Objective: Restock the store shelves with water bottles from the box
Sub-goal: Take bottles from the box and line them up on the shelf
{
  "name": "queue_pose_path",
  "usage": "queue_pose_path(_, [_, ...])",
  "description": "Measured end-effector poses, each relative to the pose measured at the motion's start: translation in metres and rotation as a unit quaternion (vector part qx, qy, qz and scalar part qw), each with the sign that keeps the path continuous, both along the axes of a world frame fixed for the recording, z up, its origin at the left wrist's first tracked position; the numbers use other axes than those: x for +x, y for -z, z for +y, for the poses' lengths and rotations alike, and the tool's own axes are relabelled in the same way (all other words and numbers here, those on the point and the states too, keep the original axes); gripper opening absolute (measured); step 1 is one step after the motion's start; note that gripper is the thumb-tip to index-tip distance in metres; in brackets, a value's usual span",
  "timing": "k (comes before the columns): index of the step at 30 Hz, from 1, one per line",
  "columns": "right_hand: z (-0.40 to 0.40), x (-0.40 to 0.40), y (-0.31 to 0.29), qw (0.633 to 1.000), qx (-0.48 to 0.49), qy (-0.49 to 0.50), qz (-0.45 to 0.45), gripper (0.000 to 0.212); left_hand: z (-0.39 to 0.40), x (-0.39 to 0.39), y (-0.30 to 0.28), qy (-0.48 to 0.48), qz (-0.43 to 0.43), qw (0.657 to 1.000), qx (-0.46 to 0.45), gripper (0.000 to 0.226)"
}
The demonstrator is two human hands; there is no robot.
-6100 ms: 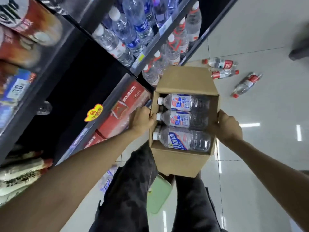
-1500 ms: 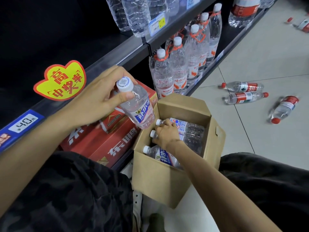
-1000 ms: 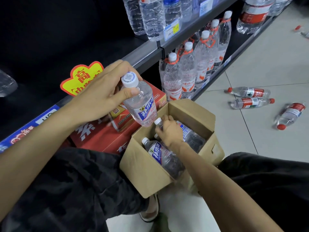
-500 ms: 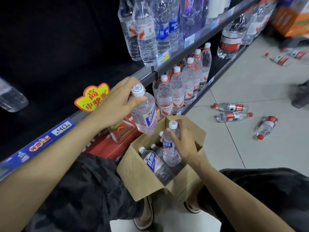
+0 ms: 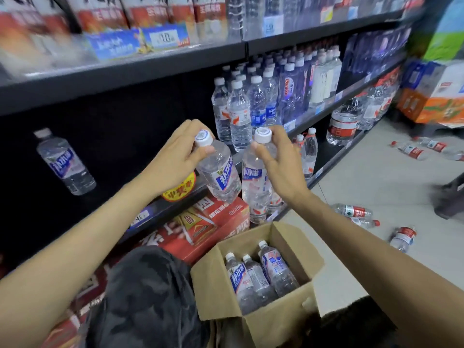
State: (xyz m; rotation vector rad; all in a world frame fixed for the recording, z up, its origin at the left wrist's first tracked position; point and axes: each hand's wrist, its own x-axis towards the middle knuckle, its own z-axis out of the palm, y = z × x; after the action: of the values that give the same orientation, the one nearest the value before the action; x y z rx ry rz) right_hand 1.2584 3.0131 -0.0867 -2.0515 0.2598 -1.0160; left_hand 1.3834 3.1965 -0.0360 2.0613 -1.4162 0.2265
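Both hands are raised toward the dark middle shelf point(image 5: 120, 156), each closed around a blue-labelled water bottle near its neck. In the left hand point(image 5: 175, 159) the left bottle point(image 5: 221, 177) tilts; the right hand point(image 5: 278, 167) keeps the right bottle point(image 5: 256, 182) nearly upright, and the two sit just beside each other. One matching bottle point(image 5: 65, 162) already stands alone further left on that shelf. Below, the open cardboard box point(image 5: 273, 320) holds three more lying side by side. This looks like the carrying step, with placing next: each bottle needs setting upright on the bare shelf, label outward, without knocking its neighbour, before fingers release.
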Motion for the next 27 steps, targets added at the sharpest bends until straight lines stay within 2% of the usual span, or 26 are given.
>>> queue_pose_path(5, [0.007, 0.025, -0.051, 0.999, -0.019, -0.034, -0.022, 0.028, 0.021, 0.016, -0.039, -0.007, -0.056, 0.998, -0.028, 0.014])
queue_pose_path(11, [0.022, 0.07, -0.07, 0.993, -0.039, -0.101, -0.035, 0.023, 0.048, 0.043, -0.051, -0.074, -0.097, 0.993, -0.006, 0.013])
queue_pose_path(17, [0.042, 0.132, -0.053, 0.987, -0.051, -0.155, 0.011, 0.028, 0.07, 0.066, -0.025, -0.17, -0.14, 0.973, 0.068, 0.021])
queue_pose_path(20, [0.055, 0.156, -0.038, 0.982, -0.03, -0.188, 0.018, 0.027, 0.078, 0.082, -0.012, -0.217, -0.124, 0.962, 0.111, 0.026])
queue_pose_path(27, [0.075, 0.206, -0.013, 0.966, 0.007, -0.255, 0.035, 0.032, 0.103, 0.122, 0.009, -0.263, -0.103, 0.944, 0.172, 0.027])
